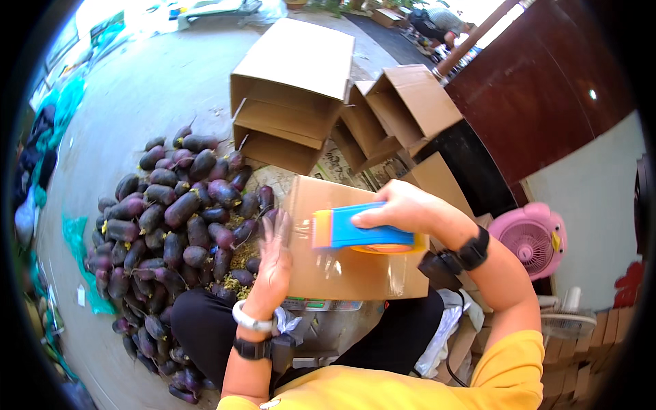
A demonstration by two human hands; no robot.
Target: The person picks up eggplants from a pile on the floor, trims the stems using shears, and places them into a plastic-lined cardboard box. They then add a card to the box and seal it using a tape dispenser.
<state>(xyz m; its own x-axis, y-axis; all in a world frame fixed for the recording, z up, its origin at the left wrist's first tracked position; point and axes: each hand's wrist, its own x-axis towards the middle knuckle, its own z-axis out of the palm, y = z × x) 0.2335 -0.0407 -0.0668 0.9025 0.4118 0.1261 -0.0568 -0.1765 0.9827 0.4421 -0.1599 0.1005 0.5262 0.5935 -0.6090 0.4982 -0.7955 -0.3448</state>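
Note:
A cardboard box (pixel 318 266) stands before me on a digital scale (pixel 312 304), whose edge shows below it. My right hand (pixel 397 207) grips a blue and orange packing tape dispenser (pixel 369 230) over the box's top. Strips of clear tape shine on the cardboard. At the box's left side my left hand (pixel 274 253) is raised, flat and slightly blurred, its fingers extended; whether it touches the side cannot be told. A large heap of dark purple radishes or similar roots (pixel 179 210) lies on the floor to the left, close to that hand.
Open cardboard boxes (pixel 292 61) (pixel 420 97) lie on their sides beyond the box. A pink fan (pixel 528 243) and a white fan (pixel 569 323) stand at right, near stacked cardboard (pixel 589 353). Green netting (pixel 87 266) lies at left. Another person (pixel 443 23) bends in the far background.

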